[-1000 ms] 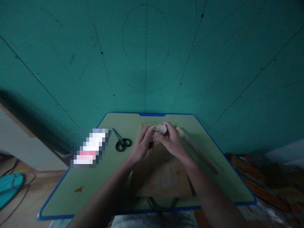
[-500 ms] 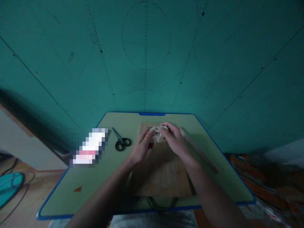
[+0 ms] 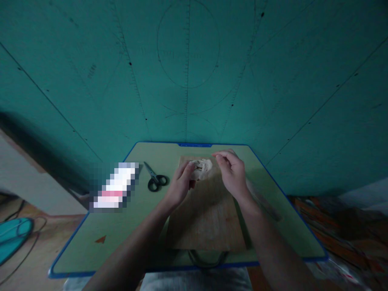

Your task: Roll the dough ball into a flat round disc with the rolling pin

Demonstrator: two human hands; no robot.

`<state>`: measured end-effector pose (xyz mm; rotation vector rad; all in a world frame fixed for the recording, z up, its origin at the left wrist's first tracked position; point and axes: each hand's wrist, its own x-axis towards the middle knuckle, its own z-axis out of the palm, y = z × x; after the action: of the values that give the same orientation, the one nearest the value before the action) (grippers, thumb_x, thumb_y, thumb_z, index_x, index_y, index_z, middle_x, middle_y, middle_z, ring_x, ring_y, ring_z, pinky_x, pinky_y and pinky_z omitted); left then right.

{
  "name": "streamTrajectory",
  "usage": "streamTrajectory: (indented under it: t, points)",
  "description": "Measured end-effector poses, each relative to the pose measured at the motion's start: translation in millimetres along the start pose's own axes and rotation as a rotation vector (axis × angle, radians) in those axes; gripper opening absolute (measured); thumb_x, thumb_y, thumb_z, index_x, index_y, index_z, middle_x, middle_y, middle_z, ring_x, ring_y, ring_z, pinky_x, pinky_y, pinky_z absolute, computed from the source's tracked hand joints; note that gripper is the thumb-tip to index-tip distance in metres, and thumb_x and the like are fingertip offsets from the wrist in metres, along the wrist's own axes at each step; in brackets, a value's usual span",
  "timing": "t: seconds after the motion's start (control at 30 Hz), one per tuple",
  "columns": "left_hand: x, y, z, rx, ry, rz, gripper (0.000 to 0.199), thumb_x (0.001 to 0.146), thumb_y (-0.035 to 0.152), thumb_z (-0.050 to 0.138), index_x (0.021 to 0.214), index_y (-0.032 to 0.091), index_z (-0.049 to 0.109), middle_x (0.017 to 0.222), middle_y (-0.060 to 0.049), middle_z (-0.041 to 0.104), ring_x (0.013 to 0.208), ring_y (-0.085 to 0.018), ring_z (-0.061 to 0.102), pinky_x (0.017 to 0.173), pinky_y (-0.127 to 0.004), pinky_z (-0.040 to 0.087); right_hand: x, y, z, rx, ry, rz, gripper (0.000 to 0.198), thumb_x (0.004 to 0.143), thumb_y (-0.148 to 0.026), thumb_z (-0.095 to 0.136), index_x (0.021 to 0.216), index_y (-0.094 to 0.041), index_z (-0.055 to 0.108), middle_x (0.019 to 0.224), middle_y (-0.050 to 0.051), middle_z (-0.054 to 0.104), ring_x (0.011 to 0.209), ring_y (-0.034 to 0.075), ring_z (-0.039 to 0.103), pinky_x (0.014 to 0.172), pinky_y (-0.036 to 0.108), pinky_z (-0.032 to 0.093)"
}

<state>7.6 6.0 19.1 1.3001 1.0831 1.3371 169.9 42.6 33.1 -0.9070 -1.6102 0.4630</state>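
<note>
- Off-white, crumpled, dough-like lump [image 3: 203, 169] with an uneven hollow in its upper face: it sits over the far part of a brown, rectangular wooden board [image 3: 209, 226]; whether it touches the wood is hard to tell.
- The bare left hand [image 3: 182, 178] has its grip closed on the lump's left side, thumb on top, so this is the nearer hand.
- The bare right hand [image 3: 230, 169] is apart from it, just off its right side; that grip is pinched, thumb against curled fingers, and whether anything thin is between them cannot be told.
- From the right grip, the lump lies to the left and slightly toward the wearer.
- Roundish in outline, the lump shows no clear long axis.
- A pale, long, slender rod [image 3: 263, 200] slants along the pale green, blue-edged surface [image 3: 127, 234] right of the board, partly hidden by the right arm.
</note>
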Motion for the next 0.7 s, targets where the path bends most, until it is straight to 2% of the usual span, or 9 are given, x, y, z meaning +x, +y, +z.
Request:
streamTrajectory:
  t: [0.2,0.4,0.57,0.7]
  points:
    - [1.7,-4.1,0.7,-0.003,0.007,-0.005,0.043,0.090,0.059,0.045,0.086,0.018,0.057,0.062,0.003,0.052,0.047,-0.009,0.043,0.044,-0.022,0.034,-7.6,-6.2,4.7,-0.181,-0.139,-0.152,0.017,0.089,-0.028,0.058,0.095,-0.026,0.073,0.094,0.006,0.061,0.094,0.021,0.060,0.083,0.037,0.051]
    - [0.0,-8.8,-0.1,0.073,0.013,0.003,0.041,0.095,0.053,0.044,0.099,0.017,0.061,0.071,0.002,0.055,0.052,-0.008,0.045,0.048,-0.020,0.038,-9.3,1.6,8.7,-0.269,-0.182,-0.184,0.018,0.090,-0.026,0.060,0.099,-0.028,0.076,0.095,0.007,0.062,0.095,0.021,0.059,0.083,0.037,0.051]
    - [2.4,-16.3,0.3,0.122,0.036,0.035,0.038,0.095,0.050,0.049,0.107,0.017,0.063,0.087,-0.003,0.063,0.064,-0.010,0.053,0.055,-0.021,0.043,-13.0,10.1,16.4,-0.357,-0.142,-0.199,0.018,0.090,-0.020,0.060,0.092,-0.026,0.076,0.093,0.007,0.062,0.093,0.023,0.058,0.082,0.038,0.049]
    - [5.0,-19.5,0.6,0.118,0.041,0.041,0.039,0.093,0.051,0.051,0.105,0.016,0.064,0.081,-0.002,0.063,0.065,-0.012,0.054,0.056,-0.021,0.043,-13.8,13.2,19.4,-0.364,-0.119,-0.173,0.016,0.090,-0.021,0.059,0.087,-0.027,0.074,0.090,0.005,0.062,0.091,0.021,0.059,0.082,0.036,0.047]
